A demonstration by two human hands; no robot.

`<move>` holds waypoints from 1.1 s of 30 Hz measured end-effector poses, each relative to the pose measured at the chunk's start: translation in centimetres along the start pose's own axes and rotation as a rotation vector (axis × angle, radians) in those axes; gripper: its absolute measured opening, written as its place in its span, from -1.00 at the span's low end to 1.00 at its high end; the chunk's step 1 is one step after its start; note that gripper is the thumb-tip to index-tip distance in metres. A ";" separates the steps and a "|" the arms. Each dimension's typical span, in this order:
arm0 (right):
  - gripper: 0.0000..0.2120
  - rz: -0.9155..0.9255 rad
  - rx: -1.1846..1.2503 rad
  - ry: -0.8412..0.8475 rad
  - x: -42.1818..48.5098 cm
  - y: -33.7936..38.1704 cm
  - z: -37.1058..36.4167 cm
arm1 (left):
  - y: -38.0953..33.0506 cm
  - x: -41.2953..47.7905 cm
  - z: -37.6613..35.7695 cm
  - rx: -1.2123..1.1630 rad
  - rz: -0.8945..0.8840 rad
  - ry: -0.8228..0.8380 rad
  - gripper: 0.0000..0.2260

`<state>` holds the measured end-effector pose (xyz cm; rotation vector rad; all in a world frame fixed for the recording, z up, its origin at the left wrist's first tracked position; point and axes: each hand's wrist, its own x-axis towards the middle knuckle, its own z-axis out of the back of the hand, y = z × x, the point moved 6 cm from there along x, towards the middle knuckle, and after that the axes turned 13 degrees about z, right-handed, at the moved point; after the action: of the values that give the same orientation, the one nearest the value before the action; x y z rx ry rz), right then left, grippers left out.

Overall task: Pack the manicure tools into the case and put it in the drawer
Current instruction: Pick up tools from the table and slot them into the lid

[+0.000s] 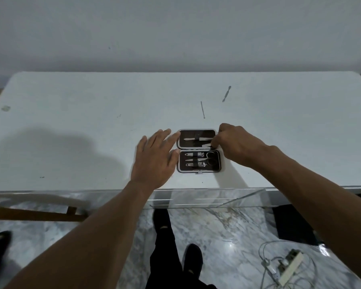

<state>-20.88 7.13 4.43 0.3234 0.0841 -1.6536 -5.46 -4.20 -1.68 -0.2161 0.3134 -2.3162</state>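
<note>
Fingers of right hand (237,143) curl at case (206,133) edge, hold unclear; left hand (154,159) fingers straight.

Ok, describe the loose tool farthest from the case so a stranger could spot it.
On the white table, look beyond the open case toward the wall. Two loose metal tools lie there, apart. It is the right one, the pusher: thicker, with flattened ends, unlike the thin pick to its left.
</note>
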 end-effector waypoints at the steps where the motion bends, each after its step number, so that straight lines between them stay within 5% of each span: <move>1: -0.66 0.001 -0.011 0.001 0.1 0.0 0.0 | 0.0 0.0 0.0 0.000 0.000 -0.003 -0.55; 21: -0.51 0.119 0.006 -0.053 -0.6 -0.6 -0.6 | 0.0 0.1 0.0 -0.006 -0.006 -0.007 -0.55; 33: -0.66 0.154 -0.078 -0.107 -0.3 -0.3 -0.2 | 0.0 0.1 -0.1 -0.008 -0.009 -0.008 -0.56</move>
<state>-21.13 7.54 4.32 0.1775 0.0418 -1.5080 -5.50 -4.28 -1.74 -0.2308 0.3183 -2.3230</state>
